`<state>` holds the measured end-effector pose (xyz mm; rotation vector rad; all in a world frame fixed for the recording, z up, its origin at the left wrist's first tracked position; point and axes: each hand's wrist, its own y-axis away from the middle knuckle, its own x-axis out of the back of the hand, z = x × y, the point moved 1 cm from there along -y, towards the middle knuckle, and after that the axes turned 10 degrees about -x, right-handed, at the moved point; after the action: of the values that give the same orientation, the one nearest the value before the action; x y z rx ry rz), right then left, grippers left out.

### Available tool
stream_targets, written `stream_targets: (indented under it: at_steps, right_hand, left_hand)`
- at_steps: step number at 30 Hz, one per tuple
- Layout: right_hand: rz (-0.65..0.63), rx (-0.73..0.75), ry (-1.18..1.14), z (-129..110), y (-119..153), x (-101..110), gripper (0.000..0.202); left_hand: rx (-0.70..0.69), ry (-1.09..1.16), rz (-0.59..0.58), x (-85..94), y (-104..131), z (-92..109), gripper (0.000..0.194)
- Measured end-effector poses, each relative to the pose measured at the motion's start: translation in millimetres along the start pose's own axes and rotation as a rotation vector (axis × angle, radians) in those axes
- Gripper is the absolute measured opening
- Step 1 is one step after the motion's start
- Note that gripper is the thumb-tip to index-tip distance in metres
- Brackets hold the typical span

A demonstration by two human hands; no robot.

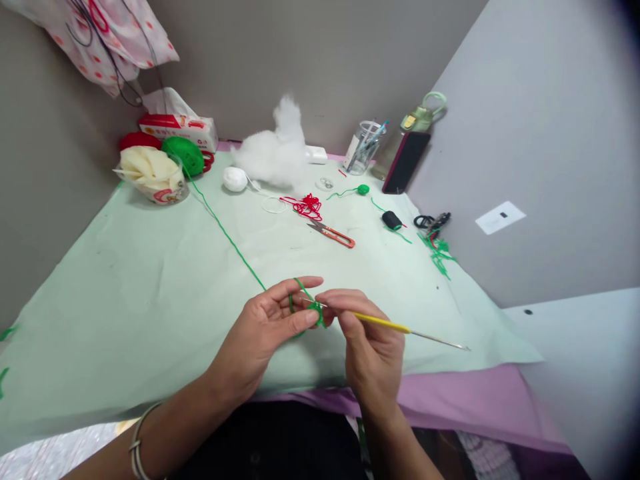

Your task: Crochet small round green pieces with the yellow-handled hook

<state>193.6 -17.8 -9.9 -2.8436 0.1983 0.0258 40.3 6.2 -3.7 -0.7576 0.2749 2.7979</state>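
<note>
My left hand (pixel 273 320) pinches a small green crocheted piece (pixel 317 313) between thumb and fingers, with green yarn (pixel 227 235) looped over its index finger. That strand runs back to a green yarn ball (pixel 184 157) at the far left. My right hand (pixel 373 350) grips a crochet hook (pixel 383 322) by its yellow handle. One thin metal end of the hook is at the green piece; the other points out to the right. Both hands are close together above the near part of the cloth.
Beyond the hands lie orange-handled snips (pixel 336 235), tangled red yarn (pixel 309 207), white stuffing (pixel 275 150) and a white yarn ball (pixel 235 179). A tub (pixel 167 187) stands back left; a clear cup (pixel 361 150), a phone (pixel 407 162) and a bottle (pixel 417 120) stand back right.
</note>
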Motion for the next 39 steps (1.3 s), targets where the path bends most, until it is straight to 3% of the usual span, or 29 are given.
stream_targets:
  at_steps: [9,16,18,22,24,31,35,39]
  right_hand:
    - [-0.006,-0.118,-0.191,5.7,0.2,3.5,0.018]
    - [0.009,-0.323,-0.46,7.9,-6.2,6.3,0.016]
    - [-0.021,-0.301,-0.411,6.6,-4.6,4.3,0.016]
    - [0.012,-0.112,-0.1,3.5,0.3,0.1,0.016]
    - [0.03,-0.098,-0.081,3.8,0.8,-0.5,0.017]
    - [-0.031,-0.242,-0.395,6.2,-5.9,1.6,0.02]
    - [-0.057,-0.186,-0.298,4.1,-4.0,5.5,0.022]
    - [-0.021,-0.034,-0.01,-2.4,1.6,9.5,0.023]
  left_hand:
    - [0.107,0.114,-0.03,0.0,-0.3,2.7,0.045]
    - [0.185,0.229,-0.071,0.7,-0.2,2.1,0.037]
    - [0.13,0.16,-0.058,0.5,-0.3,0.2,0.035]
    - [-0.028,-0.01,-0.004,-0.5,0.2,-1.9,0.034]
    - [-0.06,-0.055,0.014,-0.3,0.9,-1.7,0.035]
    - [-0.055,-0.115,-0.005,1.6,2.9,0.8,0.028]
    - [-0.047,-0.142,-0.013,3.2,2.7,2.1,0.029]
    - [-0.066,-0.161,-0.019,5.9,2.4,3.6,0.03]
